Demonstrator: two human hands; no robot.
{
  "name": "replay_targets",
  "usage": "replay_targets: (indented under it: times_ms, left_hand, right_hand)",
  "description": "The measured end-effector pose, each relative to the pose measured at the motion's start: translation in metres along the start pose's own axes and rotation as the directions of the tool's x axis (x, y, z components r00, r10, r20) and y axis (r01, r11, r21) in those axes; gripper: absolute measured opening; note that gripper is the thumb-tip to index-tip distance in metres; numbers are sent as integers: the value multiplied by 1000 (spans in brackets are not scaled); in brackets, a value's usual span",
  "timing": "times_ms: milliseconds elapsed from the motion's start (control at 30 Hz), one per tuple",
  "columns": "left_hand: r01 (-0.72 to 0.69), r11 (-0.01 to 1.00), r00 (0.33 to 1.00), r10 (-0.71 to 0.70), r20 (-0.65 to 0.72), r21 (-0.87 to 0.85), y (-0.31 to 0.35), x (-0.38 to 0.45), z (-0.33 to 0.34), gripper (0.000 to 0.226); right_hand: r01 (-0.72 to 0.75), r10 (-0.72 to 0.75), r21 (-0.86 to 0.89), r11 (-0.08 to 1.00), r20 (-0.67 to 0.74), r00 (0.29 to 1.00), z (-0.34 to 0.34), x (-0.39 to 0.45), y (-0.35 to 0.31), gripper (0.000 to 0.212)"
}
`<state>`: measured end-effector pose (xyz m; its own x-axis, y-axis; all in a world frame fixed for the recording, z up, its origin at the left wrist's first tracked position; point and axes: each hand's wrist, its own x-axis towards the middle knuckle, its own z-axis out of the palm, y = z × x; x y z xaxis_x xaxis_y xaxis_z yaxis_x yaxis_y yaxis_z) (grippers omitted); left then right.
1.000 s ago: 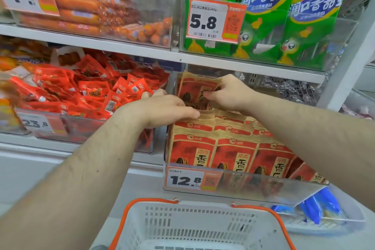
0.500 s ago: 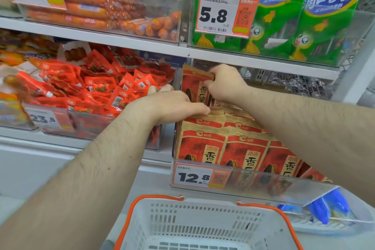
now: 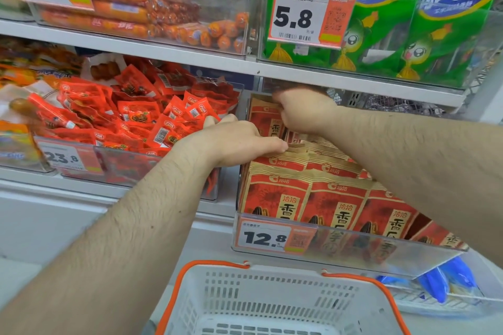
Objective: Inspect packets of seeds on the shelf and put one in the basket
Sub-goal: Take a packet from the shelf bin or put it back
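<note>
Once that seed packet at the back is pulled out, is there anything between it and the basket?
Yes: the rows of other seed packets and the bin's clear front wall stand in front of the back packet that the right hand pinches. The basket below looks open-topped.

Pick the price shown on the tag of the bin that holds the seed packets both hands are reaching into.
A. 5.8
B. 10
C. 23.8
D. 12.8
D: the tag on the front of the clear bin of seed packets reads 12.8, and both the left hand and right hand are over that bin.
</note>
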<state>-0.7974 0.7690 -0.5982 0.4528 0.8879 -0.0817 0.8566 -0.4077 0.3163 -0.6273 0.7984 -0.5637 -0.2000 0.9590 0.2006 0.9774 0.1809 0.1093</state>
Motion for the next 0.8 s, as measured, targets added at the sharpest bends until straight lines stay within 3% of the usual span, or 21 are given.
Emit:
replay_targets:
  times_ms: [100, 300, 400, 467, 533, 667, 700, 800]
  left_hand:
    - [-16, 1000, 1000, 16, -12, -18, 1, 1, 0, 90]
    - [-68, 995, 995, 63, -78, -68, 5, -4, 0, 91]
    - [-67, 994, 996, 61, -68, -90, 10, -13, -3, 67]
    - [-71, 990, 995, 61, -79, -125, 11, -15, -4, 54]
    - [-75, 986, 995, 64, -79, -146, 10, -17, -4, 50]
    - [-61, 983, 996, 48, -77, -175, 9, -17, -6, 50]
    - [-65, 983, 995, 51, -85, -173, 8, -16, -5, 50]
    - [-72, 984, 996, 61, -71, -160, 5, -14, -5, 55]
  right_hand:
    - [-72, 71, -76, 994, -16, 997, 3, 8, -4, 20]
    - [-201, 195, 42, 979, 108, 975, 2, 17, -9, 12]
    - [-206, 180, 214, 955, 134, 975, 4, 19, -8, 19]
    - [-234, 159, 352, 906, 230, 960, 0, 14, -10, 24]
    - [-226, 105, 395, 890, 306, 946, -4, 9, -13, 31]
    - [-252, 81, 573, 780, 307, 948, -8, 5, -16, 22]
    - [-256, 75, 544, 799, 332, 940, -9, 5, -17, 20]
    - [-252, 147, 214, 944, 411, 900, -10, 5, -22, 16]
